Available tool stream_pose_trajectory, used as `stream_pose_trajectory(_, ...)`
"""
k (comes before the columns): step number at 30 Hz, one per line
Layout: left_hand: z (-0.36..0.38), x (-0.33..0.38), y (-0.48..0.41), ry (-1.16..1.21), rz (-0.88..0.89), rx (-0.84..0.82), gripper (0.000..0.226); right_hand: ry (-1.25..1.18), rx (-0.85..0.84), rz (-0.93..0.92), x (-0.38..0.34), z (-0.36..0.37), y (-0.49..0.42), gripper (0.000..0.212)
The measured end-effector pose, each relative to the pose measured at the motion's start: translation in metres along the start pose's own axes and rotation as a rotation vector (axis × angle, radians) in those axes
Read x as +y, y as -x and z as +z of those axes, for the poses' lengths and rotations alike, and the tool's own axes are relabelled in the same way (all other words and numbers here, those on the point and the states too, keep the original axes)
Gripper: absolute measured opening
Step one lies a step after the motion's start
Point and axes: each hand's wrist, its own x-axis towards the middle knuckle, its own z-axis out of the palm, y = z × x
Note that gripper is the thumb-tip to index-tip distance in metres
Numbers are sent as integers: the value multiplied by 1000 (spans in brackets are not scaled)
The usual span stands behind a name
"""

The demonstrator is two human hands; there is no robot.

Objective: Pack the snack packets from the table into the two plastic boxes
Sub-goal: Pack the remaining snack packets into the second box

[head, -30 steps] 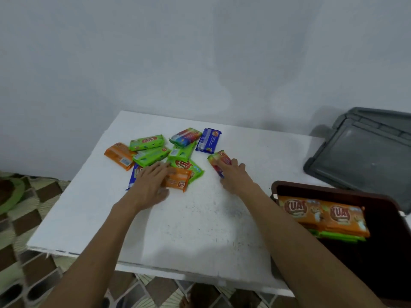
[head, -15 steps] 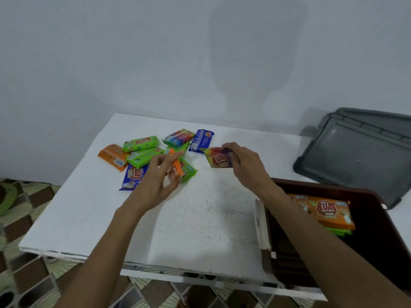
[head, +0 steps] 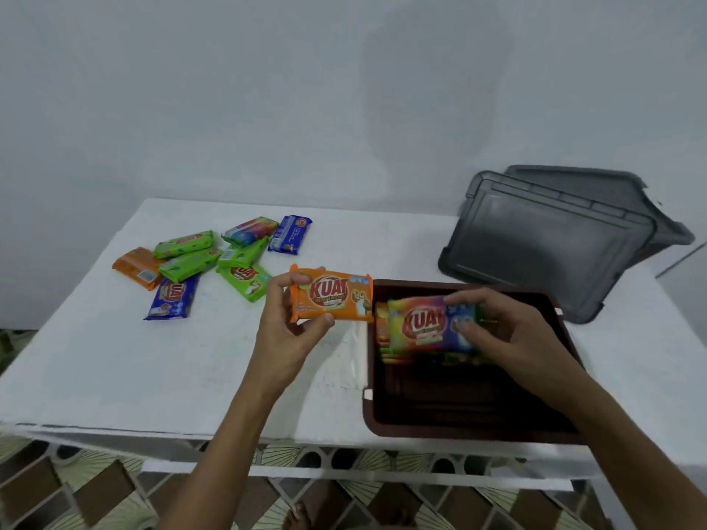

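My left hand point(head: 292, 327) pinches an orange snack packet point(head: 332, 297) just left of the brown plastic box point(head: 470, 426), lifted off the white table point(head: 153, 361). My right hand point(head: 509, 334) holds a multicoloured packet point(head: 428, 327) over the box's far half, above orange packets point(head: 382, 327) lying inside. Several more packets, green point(head: 183, 244), blue point(head: 172, 298) and orange point(head: 136, 263), lie in a loose heap at the table's far left.
Two grey box lids point(head: 543, 242) lie stacked at the back right of the table, behind the brown box. A white wall stands behind the table. Patterned floor tiles point(head: 76, 487) show below the table's front edge.
Both hands lifted a packet from the heap and carried it right. The right hand now holds its packet over the brown box, the left hand holds its orange packet beside the box.
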Motion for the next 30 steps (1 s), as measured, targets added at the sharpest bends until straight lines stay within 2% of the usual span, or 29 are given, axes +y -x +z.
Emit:
stream_pose_trajectory(5,31,-16,10,41,-95,13,46,-41,-143,177,24,-10,17,28)
stream_pose_trajectory(11,42,-19,14,53,-136,62,45,-80,-320,365,65,19,-6,31)
stream_pose_trajectory(15,43,-19,15,35,-141,54,45,166,-387,396,82,29,-24,31)
stream_pose_trajectory(20,42,-19,16,-10,-129,34,45,724,-412,262,91,38,-30,38)
stream_pose_trajectory(23,42,-15,15,-39,-120,20,45,817,-460,257,83,37,-29,41)
stream_pose_trajectory(25,44,-11,16,-48,-106,8,44,866,-431,229,68,25,-26,37)
stream_pose_trajectory(27,46,-4,18,-42,-96,2,42,803,-256,166,51,13,-20,26)
stream_pose_trajectory(28,47,-1,18,-31,-94,-1,41,680,-142,129,44,7,-17,21)
stream_pose_trajectory(30,53,6,21,19,-99,-23,42,222,-2,127,29,2,-8,15)
